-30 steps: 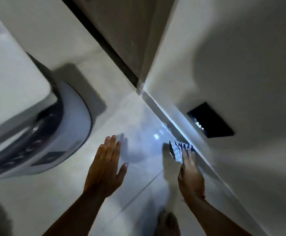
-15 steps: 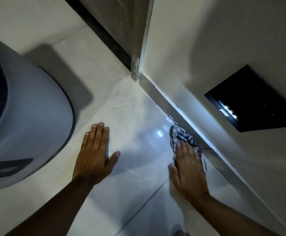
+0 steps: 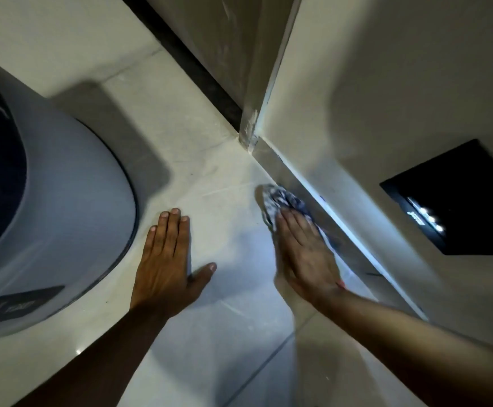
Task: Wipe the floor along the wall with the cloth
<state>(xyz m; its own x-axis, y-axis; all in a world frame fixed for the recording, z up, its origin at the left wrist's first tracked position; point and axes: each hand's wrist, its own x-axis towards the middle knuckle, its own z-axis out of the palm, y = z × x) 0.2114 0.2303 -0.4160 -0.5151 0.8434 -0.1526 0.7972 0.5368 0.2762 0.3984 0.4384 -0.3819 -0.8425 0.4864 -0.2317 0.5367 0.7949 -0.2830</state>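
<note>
A blue-and-white striped cloth [image 3: 280,199] lies bunched on the pale tiled floor [image 3: 210,177], right against the skirting of the wall [image 3: 356,142] on the right. My right hand [image 3: 304,254] presses flat on the cloth, fingers pointing toward the corner; most of the cloth is hidden under it. My left hand [image 3: 165,259] rests flat on the floor to the left, fingers together, thumb out, holding nothing.
A large white appliance with a dark rounded front [image 3: 48,201] fills the left side, close to my left hand. A black wall panel with small lights [image 3: 456,201] sits low on the right wall. A dark gap [image 3: 186,60] runs along the far wall to the corner post [image 3: 249,133].
My right hand has pushed the cloth forward along the skirting toward the corner. My left hand has settled flat on the floor further ahead. The view has moved closer to the corner.
</note>
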